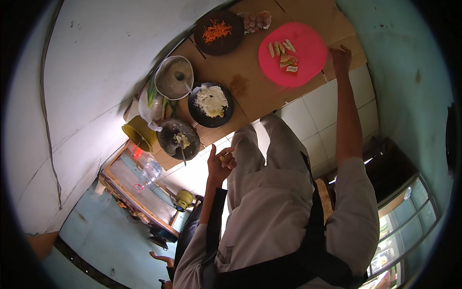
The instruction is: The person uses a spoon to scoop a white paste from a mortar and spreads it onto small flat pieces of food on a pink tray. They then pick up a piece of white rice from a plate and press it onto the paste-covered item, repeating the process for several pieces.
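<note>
My left hand (220,163) is raised in front of the table edge, its fingers curled around a small pale yellow lump (222,158). My right hand (341,59) is at the right rim of a bright pink plate (306,54); whether it grips the rim is unclear. On that plate lie several pale, finger-shaped pieces (277,48) and a seasoning packet (289,63). Nearer my left hand, a dark plate (202,121) carries white flour (210,96) with a yellowish lump at its edge. Beside it, a stone mortar (166,135) contains yellowish mash (181,140) and a spoon (183,157).
Cardboard (249,103) covers the table. Shredded carrot (217,31) fills a dark plate (232,45) near a bag of round brownish items (257,21). A metal pot (168,81) holds a ladle (179,76). Spring onions (152,92) and a yellow basket (139,133) are at left. Another person's arm (162,258) shows lower left.
</note>
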The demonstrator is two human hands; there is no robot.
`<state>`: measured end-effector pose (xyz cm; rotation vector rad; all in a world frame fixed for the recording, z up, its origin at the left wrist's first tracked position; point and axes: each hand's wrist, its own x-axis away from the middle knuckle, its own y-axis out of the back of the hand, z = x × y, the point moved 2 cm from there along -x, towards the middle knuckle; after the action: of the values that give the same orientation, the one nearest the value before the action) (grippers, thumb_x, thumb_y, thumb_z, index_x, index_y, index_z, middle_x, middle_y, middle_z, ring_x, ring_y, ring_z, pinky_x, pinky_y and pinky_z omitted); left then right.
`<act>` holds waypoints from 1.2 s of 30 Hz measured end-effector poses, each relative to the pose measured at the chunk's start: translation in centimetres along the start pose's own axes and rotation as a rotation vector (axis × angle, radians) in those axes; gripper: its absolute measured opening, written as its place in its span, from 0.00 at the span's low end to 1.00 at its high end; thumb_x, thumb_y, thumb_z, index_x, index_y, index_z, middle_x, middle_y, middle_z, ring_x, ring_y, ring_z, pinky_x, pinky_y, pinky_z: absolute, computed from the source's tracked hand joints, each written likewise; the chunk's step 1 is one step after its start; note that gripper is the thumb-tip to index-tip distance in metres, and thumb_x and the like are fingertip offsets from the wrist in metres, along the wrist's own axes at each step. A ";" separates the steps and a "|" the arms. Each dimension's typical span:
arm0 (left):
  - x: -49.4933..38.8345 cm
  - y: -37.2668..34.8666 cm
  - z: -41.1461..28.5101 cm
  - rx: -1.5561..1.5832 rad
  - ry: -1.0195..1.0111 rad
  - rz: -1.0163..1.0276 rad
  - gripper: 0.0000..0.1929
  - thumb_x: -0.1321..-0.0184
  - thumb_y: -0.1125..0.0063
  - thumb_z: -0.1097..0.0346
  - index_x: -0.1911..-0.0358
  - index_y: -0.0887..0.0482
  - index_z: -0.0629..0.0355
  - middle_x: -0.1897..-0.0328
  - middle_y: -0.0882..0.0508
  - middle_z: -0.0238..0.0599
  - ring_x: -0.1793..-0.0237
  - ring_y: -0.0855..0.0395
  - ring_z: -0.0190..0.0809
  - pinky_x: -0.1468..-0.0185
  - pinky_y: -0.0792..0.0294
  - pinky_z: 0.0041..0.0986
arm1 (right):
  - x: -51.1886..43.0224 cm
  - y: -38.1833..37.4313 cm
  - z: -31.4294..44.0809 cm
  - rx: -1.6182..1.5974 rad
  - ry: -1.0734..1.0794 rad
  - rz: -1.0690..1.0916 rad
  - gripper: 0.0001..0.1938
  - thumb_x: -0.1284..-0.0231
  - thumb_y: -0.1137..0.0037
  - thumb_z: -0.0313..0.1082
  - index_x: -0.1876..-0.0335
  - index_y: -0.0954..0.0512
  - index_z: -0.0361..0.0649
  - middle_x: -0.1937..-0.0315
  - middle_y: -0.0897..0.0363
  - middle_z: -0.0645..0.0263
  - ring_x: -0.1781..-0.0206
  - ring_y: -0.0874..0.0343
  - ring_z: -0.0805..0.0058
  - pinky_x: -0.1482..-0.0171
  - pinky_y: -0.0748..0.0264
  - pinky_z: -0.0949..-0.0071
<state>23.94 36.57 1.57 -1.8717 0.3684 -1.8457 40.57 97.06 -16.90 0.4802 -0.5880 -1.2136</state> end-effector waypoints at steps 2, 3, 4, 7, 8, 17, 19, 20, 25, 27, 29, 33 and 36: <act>-0.1 -0.2 -0.6 -0.023 0.008 0.037 0.41 0.24 0.65 0.31 0.51 0.15 0.72 0.87 0.38 0.28 0.83 0.38 0.37 0.71 0.40 0.30 | 3.2 0.6 2.7 0.033 -0.015 -0.111 0.23 0.37 0.30 0.33 0.39 0.25 0.36 0.54 0.13 0.58 0.52 0.15 0.71 0.47 0.19 0.71; -0.2 -0.3 -1.0 -0.041 0.014 -0.003 0.41 0.24 0.65 0.31 0.51 0.15 0.72 0.88 0.38 0.28 0.83 0.38 0.37 0.71 0.40 0.30 | 5.9 -0.2 4.2 0.002 0.004 -0.130 0.22 0.37 0.31 0.33 0.40 0.24 0.39 0.55 0.14 0.60 0.53 0.15 0.71 0.48 0.19 0.70; -0.2 -0.4 -1.4 -0.066 0.018 -0.007 0.41 0.24 0.65 0.32 0.51 0.15 0.72 0.88 0.38 0.28 0.83 0.38 0.37 0.71 0.40 0.30 | 8.8 -1.1 5.8 -0.042 0.085 -0.144 0.20 0.37 0.32 0.33 0.41 0.23 0.41 0.56 0.16 0.62 0.55 0.16 0.71 0.49 0.19 0.69; 0.1 -0.6 -3.1 -0.161 0.012 -0.075 0.41 0.23 0.66 0.31 0.52 0.15 0.72 0.87 0.38 0.29 0.83 0.39 0.37 0.70 0.40 0.30 | 19.5 -5.6 9.7 -0.190 0.226 -0.039 0.15 0.40 0.33 0.31 0.49 0.22 0.44 0.62 0.17 0.65 0.60 0.16 0.73 0.54 0.19 0.69; 0.3 -0.6 -3.8 -0.189 0.005 -0.078 0.41 0.23 0.66 0.31 0.53 0.16 0.71 0.87 0.38 0.29 0.83 0.39 0.37 0.70 0.40 0.30 | 23.2 -8.3 10.9 -0.281 0.208 0.042 0.12 0.41 0.34 0.30 0.53 0.22 0.44 0.65 0.17 0.66 0.63 0.17 0.74 0.59 0.19 0.69; 4.0 3.8 -10.1 -0.324 -0.011 -0.066 0.41 0.24 0.67 0.31 0.52 0.15 0.69 0.86 0.37 0.30 0.81 0.37 0.38 0.67 0.39 0.30 | 40.4 -23.7 14.6 -0.092 -0.136 0.312 0.17 0.34 0.35 0.33 0.43 0.26 0.39 0.60 0.14 0.54 0.56 0.12 0.56 0.52 0.20 0.59; 4.3 4.5 -11.0 -0.330 0.000 -0.069 0.41 0.24 0.67 0.31 0.52 0.15 0.69 0.86 0.37 0.30 0.81 0.36 0.38 0.67 0.39 0.30 | 40.3 -24.1 14.4 -0.071 -0.152 0.245 0.16 0.34 0.36 0.33 0.44 0.24 0.40 0.61 0.14 0.52 0.56 0.12 0.54 0.51 0.20 0.57; 4.4 4.8 -11.4 -0.335 0.010 -0.078 0.41 0.24 0.67 0.31 0.52 0.15 0.69 0.86 0.37 0.30 0.81 0.36 0.38 0.67 0.38 0.30 | 40.1 -24.2 14.2 -0.069 -0.163 0.273 0.15 0.34 0.36 0.33 0.45 0.23 0.40 0.61 0.13 0.52 0.57 0.12 0.54 0.51 0.20 0.57; 4.3 5.2 -12.9 -0.339 0.044 -0.065 0.41 0.24 0.67 0.30 0.52 0.14 0.69 0.86 0.37 0.30 0.81 0.36 0.37 0.66 0.38 0.30 | 39.0 -24.2 13.5 0.018 -0.134 0.293 0.11 0.35 0.36 0.32 0.49 0.19 0.40 0.61 0.13 0.52 0.57 0.12 0.55 0.51 0.19 0.57; 4.2 5.5 -13.7 -0.330 0.059 -0.013 0.41 0.24 0.67 0.30 0.52 0.14 0.69 0.86 0.37 0.30 0.81 0.36 0.37 0.66 0.38 0.30 | 38.7 -24.1 13.5 0.114 -0.115 0.232 0.11 0.36 0.36 0.32 0.50 0.18 0.39 0.62 0.13 0.52 0.58 0.12 0.55 0.52 0.19 0.58; 4.1 6.2 -14.7 -0.337 0.077 -0.078 0.41 0.24 0.67 0.31 0.52 0.15 0.69 0.86 0.37 0.30 0.81 0.35 0.38 0.66 0.38 0.30 | 38.4 -23.8 13.6 0.059 -0.135 0.228 0.11 0.37 0.35 0.32 0.52 0.18 0.38 0.63 0.13 0.52 0.59 0.12 0.54 0.54 0.20 0.58; 3.4 5.9 -15.4 -0.376 0.110 -0.029 0.42 0.24 0.67 0.30 0.48 0.16 0.70 0.84 0.35 0.30 0.79 0.31 0.40 0.65 0.35 0.32 | 36.8 -21.5 12.8 0.058 -0.234 0.302 0.13 0.38 0.37 0.35 0.52 0.19 0.37 0.57 0.15 0.45 0.50 0.16 0.44 0.47 0.22 0.50; 2.4 4.2 -14.4 -0.388 0.131 0.030 0.41 0.24 0.69 0.30 0.43 0.19 0.68 0.77 0.24 0.34 0.73 0.23 0.44 0.62 0.33 0.34 | 34.6 -18.8 11.3 0.167 -0.173 0.126 0.10 0.39 0.35 0.31 0.55 0.17 0.37 0.64 0.12 0.51 0.61 0.12 0.57 0.57 0.20 0.58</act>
<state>10.40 29.63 1.14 -1.9760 0.8485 -1.9901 27.84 58.23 -14.58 0.4734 -0.8597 -1.0967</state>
